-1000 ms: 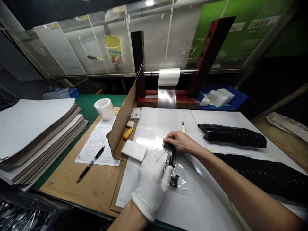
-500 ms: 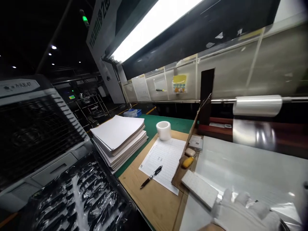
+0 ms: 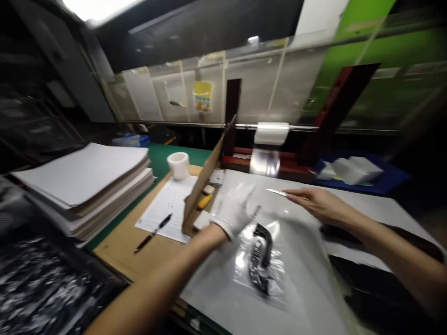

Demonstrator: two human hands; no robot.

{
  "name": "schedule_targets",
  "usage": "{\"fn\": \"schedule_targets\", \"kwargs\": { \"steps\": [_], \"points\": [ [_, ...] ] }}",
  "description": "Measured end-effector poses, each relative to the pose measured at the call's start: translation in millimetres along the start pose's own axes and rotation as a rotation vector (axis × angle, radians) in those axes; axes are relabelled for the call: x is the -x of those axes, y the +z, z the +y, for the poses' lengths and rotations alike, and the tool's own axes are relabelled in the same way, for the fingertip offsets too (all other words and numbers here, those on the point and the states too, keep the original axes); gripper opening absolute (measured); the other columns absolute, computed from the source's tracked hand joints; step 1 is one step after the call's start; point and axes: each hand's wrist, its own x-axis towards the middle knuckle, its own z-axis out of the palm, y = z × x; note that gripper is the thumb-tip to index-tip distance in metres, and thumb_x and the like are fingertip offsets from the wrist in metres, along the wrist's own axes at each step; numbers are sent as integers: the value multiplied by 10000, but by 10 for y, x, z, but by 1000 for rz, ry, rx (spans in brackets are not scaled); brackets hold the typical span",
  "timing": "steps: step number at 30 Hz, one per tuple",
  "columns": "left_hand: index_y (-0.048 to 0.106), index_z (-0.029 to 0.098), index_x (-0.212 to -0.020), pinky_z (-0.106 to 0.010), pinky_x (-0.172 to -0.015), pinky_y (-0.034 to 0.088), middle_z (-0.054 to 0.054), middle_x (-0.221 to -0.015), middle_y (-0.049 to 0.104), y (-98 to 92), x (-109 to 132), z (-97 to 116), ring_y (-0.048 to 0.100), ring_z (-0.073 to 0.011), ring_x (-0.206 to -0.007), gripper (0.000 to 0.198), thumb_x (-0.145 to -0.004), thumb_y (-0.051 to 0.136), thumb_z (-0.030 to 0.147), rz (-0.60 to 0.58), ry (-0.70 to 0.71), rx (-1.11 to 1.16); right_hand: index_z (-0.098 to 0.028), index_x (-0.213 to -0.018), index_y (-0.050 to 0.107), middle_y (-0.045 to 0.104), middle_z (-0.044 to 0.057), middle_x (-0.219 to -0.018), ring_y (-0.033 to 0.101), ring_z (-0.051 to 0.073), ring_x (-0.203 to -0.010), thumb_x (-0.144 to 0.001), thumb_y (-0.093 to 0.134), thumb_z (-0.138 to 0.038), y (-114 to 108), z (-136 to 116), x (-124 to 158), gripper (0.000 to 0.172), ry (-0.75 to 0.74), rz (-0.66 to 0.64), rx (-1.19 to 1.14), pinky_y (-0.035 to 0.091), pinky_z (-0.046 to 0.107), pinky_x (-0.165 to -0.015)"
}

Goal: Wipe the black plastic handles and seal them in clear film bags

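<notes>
My left hand (image 3: 234, 209), in a white glove, reaches over the white work surface (image 3: 300, 279). Its blurred fingers look stretched out, with nothing clearly held. My bare right hand (image 3: 316, 202) is closed on a thin pointed metal tool (image 3: 277, 192), its tip towards my left hand. Below the left hand lies a clear plastic bag (image 3: 240, 265) with a curved black part (image 3: 267, 244) inside. Behind both hands a roll of clear film (image 3: 271, 133) hangs on a rod, its film running down over a dark red stand (image 3: 293, 173).
A cardboard divider (image 3: 206, 179) stands left of my left hand, near a yellow item (image 3: 205, 201). Further left are a tape roll (image 3: 179, 166), a written sheet (image 3: 164, 204), a pen (image 3: 153, 232) and a paper stack (image 3: 87, 172). White blocks (image 3: 356, 168) sit in a blue tray (image 3: 391, 179).
The view has swung to the right. My gloved left hand has moved forward from the near edge beside the white block. My right hand with the metal tool and the bagged part have come into view.
</notes>
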Motion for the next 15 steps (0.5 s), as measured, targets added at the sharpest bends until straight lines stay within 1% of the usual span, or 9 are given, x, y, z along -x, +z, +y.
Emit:
{"fn": "schedule_targets", "kwargs": {
  "steps": [1, 2, 3, 5, 7, 9, 11, 13, 15],
  "points": [
    [458, 216, -1467, -403, -1195, 365, -99, -1443, 582, 8, -152, -72, 531, -251, -1343, 528, -954, 568, 283, -28, 6, 25, -293, -953, 810, 766, 73, -915, 708, 224, -804, -857, 675, -412, 25, 6, -32, 204, -3, -69, 59, 516, 328, -687],
    [438, 186, -1482, -381, -1189, 372, -116, -1460, 564, 30, -299, -148, 527, -251, -1348, 591, -921, 612, 252, -63, 18, 45, -282, -1008, 795, 754, 62, -957, 697, 224, -852, -885, 651, -358, 70, 11, -72, 204, -8, -119, 116, 518, 337, -735],
    [424, 168, -1492, -366, -1200, 351, -122, -1475, 549, 62, -434, -223, 501, -250, -1374, 659, -881, 662, 231, -107, 37, 57, -266, -1050, 778, 737, 57, -990, 682, 217, -878, -910, 629, -325, 131, 13, -117, 213, -14, -152, 167, 516, 346, -771],
    [376, 160, -1523, -355, -1208, 330, -130, -1534, 481, 145, -651, -361, 440, -262, -1424, 798, -810, 730, 214, -191, 65, 57, -231, -1099, 745, 702, 56, -1033, 651, 195, -891, -952, 593, -297, 286, 1, -217, 221, -43, -193, 239, 509, 356, -806],
    [310, 165, -1556, -382, -1194, 348, -147, -1572, 422, 239, -792, -486, 417, -292, -1439, 914, -765, 764, 232, -267, 63, 29, -223, -1127, 722, 681, 50, -1049, 631, 177, -882, -973, 576, -286, 458, -21, -318, 222, -84, -223, 274, 500, 344, -802],
    [269, 159, -1572, -426, -1173, 372, -175, -1587, 388, 332, -867, -605, 412, -334, -1437, 987, -739, 784, 286, -334, 39, -12, -240, -1140, 718, 668, 45, -1043, 621, 176, -872, -982, 555, -271, 607, -28, -394, 230, -120, -241, 292, 482, 318, -765],
    [269, 160, -1573, -458, -1179, 354, -179, -1604, 356, 406, -896, -715, 364, -357, -1462, 1012, -732, 790, 373, -390, 22, -48, -268, -1140, 725, 659, 44, -1032, 616, 183, -860, -991, 517, -259, 685, 5, -425, 256, -139, -253, 309, 455, 296, -723],
    [260, 185, -1577, -458, -1204, 308, -152, -1638, 296, 449, -900, -800, 288, -348, -1499, 1024, -733, 783, 438, -429, 27, -66, -289, -1124, 732, 656, 44, -1015, 617, 183, -843, -1001, 471, -251, 645, 89, -398, 290, -140, -272, 331, 430, 281, -693],
    [243, 214, -1581, -447, -1218, 278, -133, -1657, 251, 460, -895, -852, 247, -334, -1515, 1028, -738, 780, 458, -449, 40, -64, -281, -1079, 745, 656, 49, -973, 617, 187, -820, -993, 463, -232, 474, 205, -324, 298, -121, -299, 375, 409, 279, -669]
  ]
}}
